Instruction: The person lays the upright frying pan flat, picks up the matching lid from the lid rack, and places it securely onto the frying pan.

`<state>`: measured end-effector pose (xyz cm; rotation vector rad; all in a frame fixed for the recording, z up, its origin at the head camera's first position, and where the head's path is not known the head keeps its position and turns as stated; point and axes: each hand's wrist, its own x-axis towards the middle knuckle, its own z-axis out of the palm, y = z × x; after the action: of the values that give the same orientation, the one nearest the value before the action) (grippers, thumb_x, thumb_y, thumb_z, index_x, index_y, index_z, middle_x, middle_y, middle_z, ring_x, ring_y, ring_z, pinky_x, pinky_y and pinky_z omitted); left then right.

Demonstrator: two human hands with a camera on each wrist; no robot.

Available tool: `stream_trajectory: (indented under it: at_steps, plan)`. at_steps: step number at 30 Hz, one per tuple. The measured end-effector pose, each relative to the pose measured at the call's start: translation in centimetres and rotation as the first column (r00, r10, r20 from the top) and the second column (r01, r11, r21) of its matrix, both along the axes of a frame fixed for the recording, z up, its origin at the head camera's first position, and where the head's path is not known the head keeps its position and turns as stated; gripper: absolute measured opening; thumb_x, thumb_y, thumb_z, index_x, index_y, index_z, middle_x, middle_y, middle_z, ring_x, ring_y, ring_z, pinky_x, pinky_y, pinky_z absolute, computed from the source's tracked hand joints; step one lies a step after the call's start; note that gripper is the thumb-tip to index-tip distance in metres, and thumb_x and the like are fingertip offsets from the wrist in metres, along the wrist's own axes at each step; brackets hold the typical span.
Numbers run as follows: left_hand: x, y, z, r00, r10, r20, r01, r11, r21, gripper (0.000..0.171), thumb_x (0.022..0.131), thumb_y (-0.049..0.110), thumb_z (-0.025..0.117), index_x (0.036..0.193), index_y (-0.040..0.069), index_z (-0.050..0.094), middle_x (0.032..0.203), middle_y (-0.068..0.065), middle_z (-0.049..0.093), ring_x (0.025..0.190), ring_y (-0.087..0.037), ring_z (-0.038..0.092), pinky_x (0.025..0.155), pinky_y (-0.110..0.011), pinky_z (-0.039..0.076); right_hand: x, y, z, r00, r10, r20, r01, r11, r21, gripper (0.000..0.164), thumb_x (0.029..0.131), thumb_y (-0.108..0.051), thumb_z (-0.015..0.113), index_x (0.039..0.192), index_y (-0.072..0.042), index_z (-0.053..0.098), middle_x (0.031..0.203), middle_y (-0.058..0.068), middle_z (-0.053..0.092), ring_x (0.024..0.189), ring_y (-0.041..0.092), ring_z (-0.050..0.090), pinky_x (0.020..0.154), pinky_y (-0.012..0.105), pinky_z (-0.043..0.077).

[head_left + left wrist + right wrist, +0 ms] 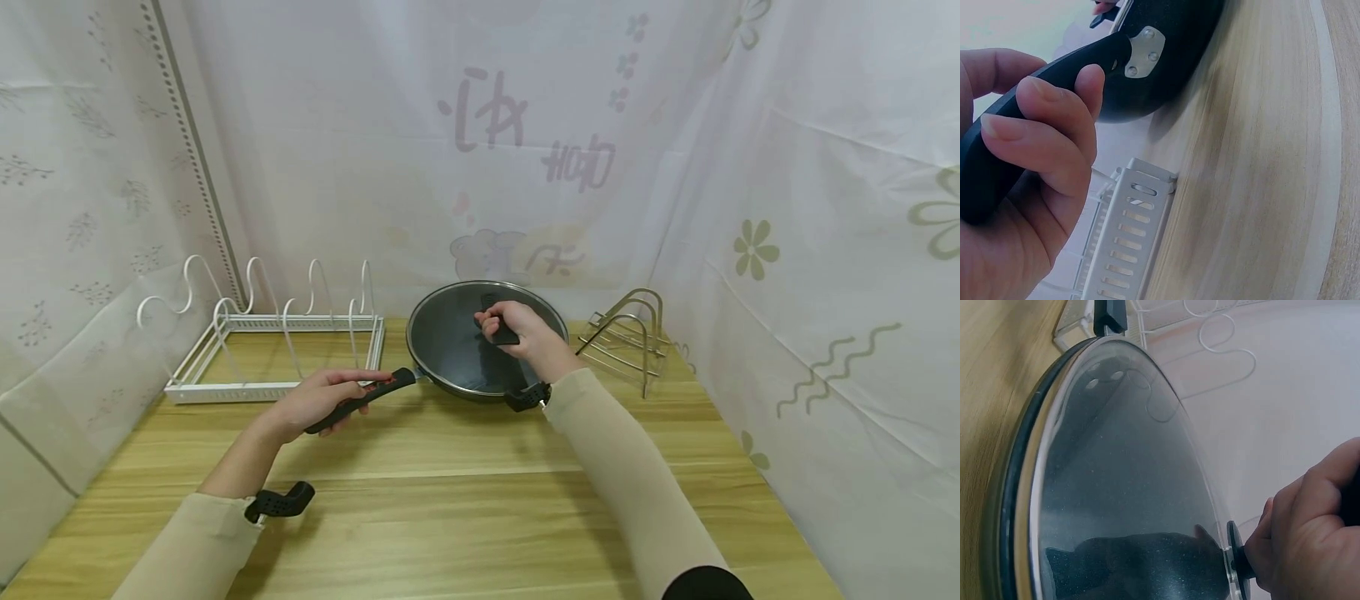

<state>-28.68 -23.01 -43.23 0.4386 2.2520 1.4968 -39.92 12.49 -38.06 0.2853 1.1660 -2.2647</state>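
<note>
A dark wok (1172, 69) with a long black handle (401, 380) stands toward the back of the wooden table. My left hand (324, 398) grips that handle, fingers wrapped round it in the left wrist view. Over the wok lies a glass lid (450, 337) with a metal rim; the right wrist view shows the lid's edge following the wok rim (1009, 500) closely. Its black knob (504, 336) is held by my right hand (525, 329), whose fingers curl round it.
At the left stands a white wire rack (247, 392) with tall curved dividers, close to the wok's handle. A gold-coloured wire stand (643, 354) sits right of the wok. Printed curtains (337, 167) hang behind and along both sides of the table (420, 517).
</note>
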Motion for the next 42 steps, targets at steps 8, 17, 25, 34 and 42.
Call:
stream_trajectory:
  at_steps: [8, 17, 25, 34, 42]
  plan:
    - [0.1, -0.1, 0.0, 1.0, 0.004, -0.004, -0.004, 1.0, 0.001, 0.048, 0.112, 0.02, 0.051, 0.159, 0.013, 0.06, 0.103, -0.018, 0.072, 0.053, -0.013, 0.053, 0.046, -0.028, 0.044, 0.1, -0.6, 0.0, 1.0, -0.031, 0.002, 0.031, 0.999, -0.013, 0.054, 0.115, -0.005, 0.031, 0.168, 0.004, 0.026, 0.134, 0.01, 0.044, 0.057, 0.006, 0.039, 0.044, 0.015, 0.039]
    - [0.1, -0.1, 0.0, 1.0, 0.007, -0.006, -0.007, 1.0, 0.011, 0.048, 0.112, 0.019, 0.05, 0.158, 0.013, 0.06, 0.102, -0.018, 0.072, 0.053, -0.013, 0.053, 0.046, -0.028, 0.044, 0.0, -0.9, -0.1, 0.997, -0.072, -0.01, 0.072, 0.997, 0.008, 0.05, 0.115, -0.005, 0.033, 0.165, 0.006, 0.031, 0.164, 0.011, 0.036, 0.059, 0.006, 0.04, 0.048, 0.015, 0.04]
    - [0.2, -0.2, 0.0, 1.0, 0.006, -0.008, -0.006, 1.0, 0.014, 0.048, 0.112, 0.018, 0.051, 0.158, 0.012, 0.06, 0.103, -0.019, 0.072, 0.054, -0.014, 0.054, 0.046, -0.029, 0.045, 0.2, -0.8, -0.3, 0.994, -0.109, 0.0, 0.109, 0.994, -0.015, 0.055, 0.116, -0.009, 0.038, 0.17, -0.001, 0.026, 0.167, 0.014, 0.037, 0.061, 0.007, 0.047, 0.051, 0.015, 0.045]
    - [0.1, -0.1, 0.0, 1.0, -0.002, -0.015, 0.002, 1.0, 0.012, 0.049, 0.111, 0.016, 0.051, 0.158, 0.009, 0.059, 0.102, -0.019, 0.072, 0.057, -0.015, 0.057, 0.048, -0.028, 0.047, 0.8, -0.3, -0.7, 0.994, -0.036, -0.104, 0.052, 0.988, 0.148, 0.036, 0.117, -0.023, 0.043, 0.146, -0.002, 0.047, 0.102, 0.01, 0.064, 0.067, 0.015, 0.057, 0.058, 0.025, 0.055]
    - [0.1, -0.1, 0.2, 1.0, -0.009, -0.03, 0.009, 1.0, 0.001, 0.047, 0.112, 0.017, 0.052, 0.158, 0.008, 0.06, 0.104, -0.016, 0.071, 0.064, -0.019, 0.063, 0.049, -0.028, 0.046, 2.0, 1.0, -0.5, 0.973, 0.092, -0.212, -0.005, 0.926, 0.378, 0.048, 0.118, -0.039, 0.042, 0.136, 0.001, 0.062, 0.09, 0.001, 0.067, 0.071, 0.016, 0.063, 0.064, 0.03, 0.057]
